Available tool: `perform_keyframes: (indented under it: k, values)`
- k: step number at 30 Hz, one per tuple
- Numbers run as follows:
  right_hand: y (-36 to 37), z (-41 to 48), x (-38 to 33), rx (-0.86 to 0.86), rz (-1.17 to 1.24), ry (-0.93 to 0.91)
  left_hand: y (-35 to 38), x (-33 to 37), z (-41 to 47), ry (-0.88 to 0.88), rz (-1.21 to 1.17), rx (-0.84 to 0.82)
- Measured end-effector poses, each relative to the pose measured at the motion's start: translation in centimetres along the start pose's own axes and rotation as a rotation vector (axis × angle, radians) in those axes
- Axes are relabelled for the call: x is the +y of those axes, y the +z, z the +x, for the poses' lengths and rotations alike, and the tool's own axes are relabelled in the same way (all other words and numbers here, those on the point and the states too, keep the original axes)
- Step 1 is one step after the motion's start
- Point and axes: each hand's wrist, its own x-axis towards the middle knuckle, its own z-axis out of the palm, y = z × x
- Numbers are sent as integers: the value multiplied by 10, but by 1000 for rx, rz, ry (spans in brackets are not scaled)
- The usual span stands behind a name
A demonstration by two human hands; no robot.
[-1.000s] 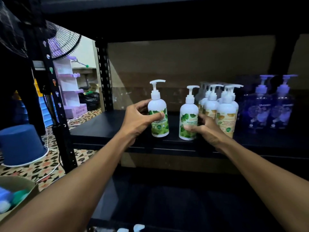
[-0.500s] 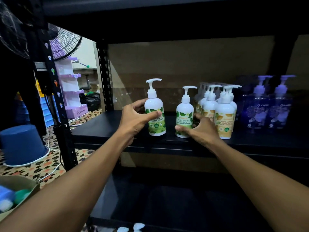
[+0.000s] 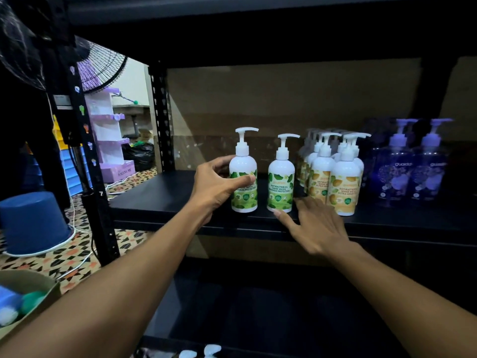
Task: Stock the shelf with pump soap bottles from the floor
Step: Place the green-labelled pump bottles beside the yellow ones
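Two white pump bottles with green leaf labels stand upright on the black shelf (image 3: 167, 197). My left hand (image 3: 214, 184) grips the left green bottle (image 3: 244, 174) around its body. The right green bottle (image 3: 280, 182) stands free beside it. My right hand (image 3: 315, 223) hovers just in front of it with straight fingers, the fingertips close to its base. To the right stand several white bottles with orange labels (image 3: 344, 184), then purple pump bottles (image 3: 395, 174).
A cardboard box (image 3: 38, 285) with blue and green items sits at the lower left. An upturned blue bucket (image 3: 33, 223) and white cables lie on the patterned floor. A fan (image 3: 100, 65) and a purple display stand (image 3: 111, 135) are beyond the shelf post. White pump tops (image 3: 204, 351) show at the bottom edge.
My right hand has let go of the right green bottle and drawn back with its fingers straightened. My left hand still holds the left bottle, which now stands slightly closer to its neighbour.
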Motion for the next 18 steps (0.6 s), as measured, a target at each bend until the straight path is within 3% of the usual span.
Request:
perform_keyframes:
  k: [5, 14, 18]
  values:
    - [-1, 0, -4, 1, -74, 8, 10, -4, 4, -14, 54, -10]
    - [-1, 1, -6, -17, -90, 23, 26, -20, 12, -14, 82, 127]
    - [0, 1, -6, -14, -91, 24, 24, -28, 5, -20, 122, 62]
